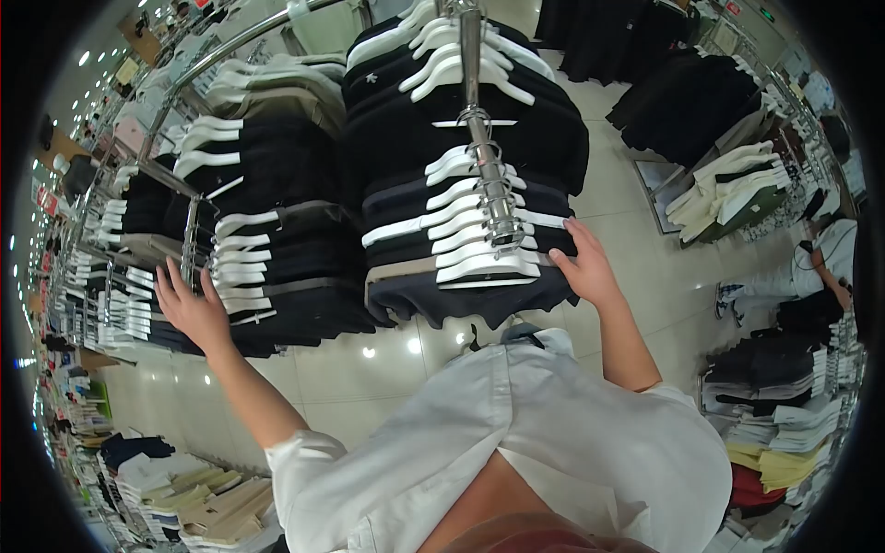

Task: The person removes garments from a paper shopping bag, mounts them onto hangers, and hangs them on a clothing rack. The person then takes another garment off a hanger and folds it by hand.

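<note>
Two rows of dark garments on white hangers hang in front of me. My right hand (590, 263) lies at the right shoulders of the nearest clothes in the central row, thumb and fingers apart. It appears to touch a white hanger (541, 218) there, though the exact contact is unclear. Those hangers hang from a metal rail (479, 138) with several rings at its near end. To the left, my left hand (192, 309) is spread open beside the end of another rail (190, 240). Close to its fingertips hang dark clothes (318, 295) on white hangers (244, 267). Nothing shows in its grasp.
More racks stand around: dark clothes (687, 106) and cream shirts (724, 189) at the right, folded-looking light garments (221, 507) at lower left. Another person in light clothing (834, 258) is at the far right. Shiny tiled floor (387, 378) lies between the racks.
</note>
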`<state>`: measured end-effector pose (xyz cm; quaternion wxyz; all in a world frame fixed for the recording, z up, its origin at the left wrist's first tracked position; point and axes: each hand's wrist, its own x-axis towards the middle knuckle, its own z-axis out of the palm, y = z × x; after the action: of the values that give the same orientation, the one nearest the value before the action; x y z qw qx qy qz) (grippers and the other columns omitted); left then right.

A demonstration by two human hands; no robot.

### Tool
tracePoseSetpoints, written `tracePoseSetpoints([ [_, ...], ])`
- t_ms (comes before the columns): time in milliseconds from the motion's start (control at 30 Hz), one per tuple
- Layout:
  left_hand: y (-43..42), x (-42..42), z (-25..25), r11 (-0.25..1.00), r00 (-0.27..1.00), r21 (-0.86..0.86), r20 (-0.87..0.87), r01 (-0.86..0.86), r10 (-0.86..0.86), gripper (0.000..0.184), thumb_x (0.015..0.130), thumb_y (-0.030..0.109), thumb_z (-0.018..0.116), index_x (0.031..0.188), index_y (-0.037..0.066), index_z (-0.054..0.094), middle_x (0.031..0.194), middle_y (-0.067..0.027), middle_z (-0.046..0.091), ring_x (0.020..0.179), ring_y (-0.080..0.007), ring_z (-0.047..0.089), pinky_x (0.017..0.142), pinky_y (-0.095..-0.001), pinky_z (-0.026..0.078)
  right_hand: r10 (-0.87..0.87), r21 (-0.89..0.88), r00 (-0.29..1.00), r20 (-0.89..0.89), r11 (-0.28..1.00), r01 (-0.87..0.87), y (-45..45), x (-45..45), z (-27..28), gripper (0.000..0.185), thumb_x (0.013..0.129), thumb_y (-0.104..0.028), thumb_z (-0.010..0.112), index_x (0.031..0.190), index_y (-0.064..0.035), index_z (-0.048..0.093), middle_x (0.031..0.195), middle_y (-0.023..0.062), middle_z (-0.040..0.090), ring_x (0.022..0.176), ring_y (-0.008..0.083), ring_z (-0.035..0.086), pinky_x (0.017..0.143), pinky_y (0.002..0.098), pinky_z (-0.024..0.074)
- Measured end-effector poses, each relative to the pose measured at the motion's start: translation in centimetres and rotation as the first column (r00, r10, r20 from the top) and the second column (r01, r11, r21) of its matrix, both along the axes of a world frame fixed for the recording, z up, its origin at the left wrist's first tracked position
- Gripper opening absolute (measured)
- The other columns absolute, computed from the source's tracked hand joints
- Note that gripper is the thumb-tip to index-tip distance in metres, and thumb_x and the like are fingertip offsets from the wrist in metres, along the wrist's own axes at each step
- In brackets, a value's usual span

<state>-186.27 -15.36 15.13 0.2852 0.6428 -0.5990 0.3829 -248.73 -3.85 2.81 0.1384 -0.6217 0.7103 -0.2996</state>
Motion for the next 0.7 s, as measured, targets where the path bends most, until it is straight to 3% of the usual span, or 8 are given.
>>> tracePoseSetpoints([
  [33,1.4,-1.9,0.0,0.988,0.99,-0.083,-0.041,0.133,-0.137,0.057,0.098,0.028,0.072,0.148,0.006,0.056,0.148,-0.0185,0.056,0.136,-0.0423,0.052,0.114,-0.0515,0.04,-0.009,0.019,0.999,0.035,1.0,0.008,-0.2,-0.3,0.3,0.06,0.098,-0.035,0.069,0.147,-0.0021,0.054,0.148,0.0219,0.057,0.14,0.0389,0.051,0.121,0.0477,0.0342],
  [100,4.3,-5.9,-3.9,0.952,0.93,-0.082,-0.203,0.295,-0.306,0.052,0.097,0.017,0.072,0.143,-0.001,0.058,0.145,-0.0198,0.059,0.135,-0.0399,0.053,0.114,-0.0496,0.04,-0.038,0.025,0.993,0.115,0.999,0.036,-0.7,-0.9,0.8,0.053,0.099,-0.033,0.07,0.141,-0.0028,0.059,0.141,0.0195,0.063,0.132,0.0364,0.059,0.119,0.0472,0.0372],
  [200,8.8,-14.2,-11.8,0.857,0.696,0.039,-0.603,0.514,-0.39,0.051,0.098,0.012,0.067,0.146,0.0,0.055,0.153,-0.0181,0.053,0.141,-0.0368,0.05,0.12,-0.0476,0.035,-0.087,-0.071,0.972,0.217,0.992,0.105,-2.7,-2.1,1.5,0.036,0.099,-0.025,0.07,0.127,-0.0025,0.068,0.133,0.0173,0.068,0.12,0.0352,0.066,0.11,0.0443,0.0463],
  [233,10.5,-17.6,-13.8,0.806,0.546,0.049,-0.759,0.591,-0.354,0.057,0.096,0.011,0.068,0.149,0.001,0.051,0.156,-0.0186,0.049,0.143,-0.0375,0.048,0.121,-0.0476,0.034,-0.058,-0.157,0.977,0.204,0.983,0.091,-3.7,-2.6,2.3,0.035,0.099,-0.024,0.069,0.126,-0.0024,0.068,0.133,0.0171,0.068,0.121,0.0355,0.066,0.109,0.0438,0.0471],
  [400,14.5,-27.8,-16.5,0.715,0.633,0.267,-0.711,0.646,-0.306,0.069,0.093,0.014,0.072,0.155,0.003,0.046,0.164,-0.0213,0.037,0.151,-0.0426,0.033,0.123,-0.0512,0.029,0.061,-0.507,0.998,-0.002,0.861,-0.054,-10.4,-7.2,7.5,0.028,0.1,-0.019,0.068,0.123,-0.003,0.068,0.132,0.0162,0.068,0.123,0.0367,0.063,0.107,0.0437,0.0483],
  [533,13.7,-31.1,-15.3,0.683,0.671,0.356,-0.692,0.638,-0.266,0.075,0.092,0.017,0.075,0.157,0.004,0.041,0.169,-0.0244,0.026,0.152,-0.0462,0.03,0.122,-0.0532,0.03,0.134,-0.553,0.988,-0.071,0.819,-0.151,-16.6,-10.0,10.2,0.028,0.1,-0.02,0.066,0.124,-0.0049,0.068,0.132,0.0159,0.068,0.123,0.0383,0.062,0.105,0.044,0.0488],
  [633,13.6,-33.6,-15.3,0.717,0.652,0.353,-0.736,0.601,-0.185,0.083,0.092,0.024,0.077,0.16,0.003,0.035,0.169,-0.0302,0.02,0.151,-0.0523,0.028,0.121,-0.0564,0.029,0.235,-0.426,0.972,-0.003,0.879,-0.214,-19.5,-10.7,11.1,0.03,0.101,-0.021,0.065,0.125,-0.0048,0.067,0.132,0.0155,0.068,0.122,0.038,0.062,0.105,0.044,0.049],
  [700,14.2,-35.4,-15.2,0.756,0.634,0.34,-0.763,0.559,-0.126,0.086,0.091,0.023,0.077,0.161,0.002,0.031,0.169,-0.0315,0.017,0.151,-0.0531,0.028,0.121,-0.0556,0.03,0.258,-0.407,0.965,-0.049,0.877,-0.255,-20.9,-10.8,10.2,0.03,0.101,-0.022,0.065,0.127,-0.0048,0.067,0.131,0.0156,0.069,0.121,0.0371,0.062,0.104,0.0435,0.0492],
])
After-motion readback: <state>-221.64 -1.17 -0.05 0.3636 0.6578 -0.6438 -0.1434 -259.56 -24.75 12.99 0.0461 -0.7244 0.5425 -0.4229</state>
